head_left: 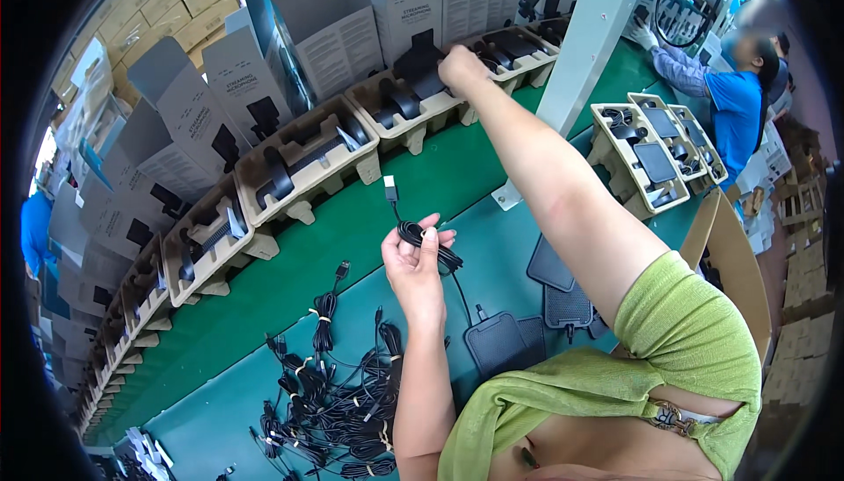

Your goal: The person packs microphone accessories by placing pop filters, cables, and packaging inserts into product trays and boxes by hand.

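My left hand (418,266) is closed round a coiled black USB cable (410,233), whose plug stands up above the fingers. One strand hangs from the coil toward a flat black microphone (501,345) on the table; whether it connects cannot be seen. At the far side, my right hand (463,72) reaches over a moulded pulp tray (413,134). Its closed fingers are at the right edge of another flat black microphone (421,68) in that tray, with the fingertips partly hidden. Curved black stands (400,98) lie in the same tray.
A tangled pile of tied black cables (338,393) lies left of my forearm. More trays (303,164) line a green belt (352,208), before open printed boxes (338,32). A white post (593,32) rises beside my right arm. Filled trays (646,208) and a co-worker (738,112) are at right.
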`<state>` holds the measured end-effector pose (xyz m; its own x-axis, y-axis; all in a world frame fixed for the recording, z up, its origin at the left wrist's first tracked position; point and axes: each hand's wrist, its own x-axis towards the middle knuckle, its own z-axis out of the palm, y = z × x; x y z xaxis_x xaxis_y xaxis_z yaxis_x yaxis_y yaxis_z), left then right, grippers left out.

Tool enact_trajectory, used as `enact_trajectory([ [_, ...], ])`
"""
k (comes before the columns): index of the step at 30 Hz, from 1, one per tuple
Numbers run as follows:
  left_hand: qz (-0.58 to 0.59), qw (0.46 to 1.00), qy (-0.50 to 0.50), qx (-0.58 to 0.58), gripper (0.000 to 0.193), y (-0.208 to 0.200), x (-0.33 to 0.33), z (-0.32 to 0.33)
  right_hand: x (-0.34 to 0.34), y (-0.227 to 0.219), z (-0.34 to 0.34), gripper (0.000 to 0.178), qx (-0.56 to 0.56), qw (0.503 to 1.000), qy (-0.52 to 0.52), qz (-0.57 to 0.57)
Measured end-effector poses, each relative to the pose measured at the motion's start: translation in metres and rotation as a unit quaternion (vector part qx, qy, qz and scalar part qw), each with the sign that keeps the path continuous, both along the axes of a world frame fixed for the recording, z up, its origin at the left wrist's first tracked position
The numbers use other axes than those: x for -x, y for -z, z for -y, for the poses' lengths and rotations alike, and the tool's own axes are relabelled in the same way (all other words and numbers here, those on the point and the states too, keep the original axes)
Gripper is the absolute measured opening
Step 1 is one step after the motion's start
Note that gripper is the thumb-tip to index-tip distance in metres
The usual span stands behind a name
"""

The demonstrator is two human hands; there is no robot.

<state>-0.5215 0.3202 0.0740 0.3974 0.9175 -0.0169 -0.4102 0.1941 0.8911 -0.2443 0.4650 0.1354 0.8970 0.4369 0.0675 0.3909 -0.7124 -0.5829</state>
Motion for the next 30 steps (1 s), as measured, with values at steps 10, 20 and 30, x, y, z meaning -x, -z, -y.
enact_trajectory([
  [10, -0.237, 0.964, 0.008, -0.123, 0.027, -0.019, 0.015, -0.001, 0.101, -0.014, 0.065, 0.017, -0.339, 0.833, -0.305, 0.312],
  [20, -0.111, 0.974, 0.153, -0.125, 0.012, -0.068, 0.024, 0.031, 0.156, -0.066, 0.210, 0.051, -0.007, 0.726, -0.684, -0.066],
  [30, -0.152, 0.952, 0.245, -0.101, 0.030, -0.062, 0.039, 0.029, 0.135, -0.078, 0.226, 0.020, -0.298, 0.821, -0.486, -0.025],
])
